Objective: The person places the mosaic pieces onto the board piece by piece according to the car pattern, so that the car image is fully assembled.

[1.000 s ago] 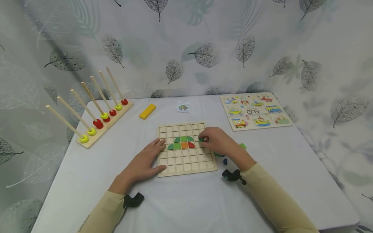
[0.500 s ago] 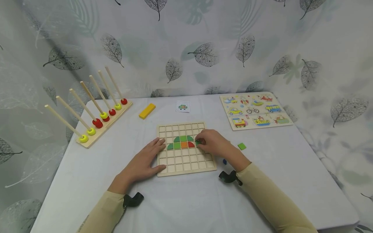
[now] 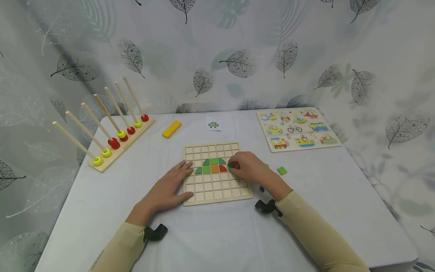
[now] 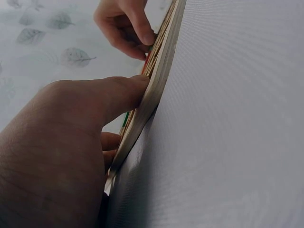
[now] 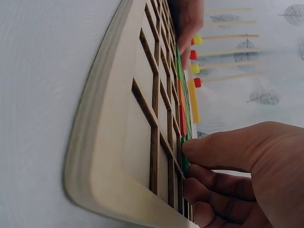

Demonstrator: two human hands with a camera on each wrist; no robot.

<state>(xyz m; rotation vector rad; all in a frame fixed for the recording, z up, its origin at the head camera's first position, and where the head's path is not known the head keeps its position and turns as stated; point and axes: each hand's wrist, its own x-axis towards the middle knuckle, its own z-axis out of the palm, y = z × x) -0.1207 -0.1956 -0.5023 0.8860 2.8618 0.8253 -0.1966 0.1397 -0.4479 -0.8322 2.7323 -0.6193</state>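
A wooden grid board lies on the table, with green, orange and red tiles set in its cells. My left hand rests along the board's left edge, fingers spread and thumb on the rim, as the left wrist view also shows. Over the right side of the grid, my right hand pinches a small dark green tile between thumb and fingertips. In the right wrist view that green tile sits beside the red one, at the cells. Its exact shape is hidden by the fingers.
Right of the board lie a green square tile and a blue tile, partly near my forearm. A patterned card, a yellow block, a bead-peg stand and a vehicle picture board stand farther back.
My right hand has shifted slightly left and down onto the grid with the green tile, then stayed nearly still. More of the green square beside the forearm shows. My left hand keeps its place.
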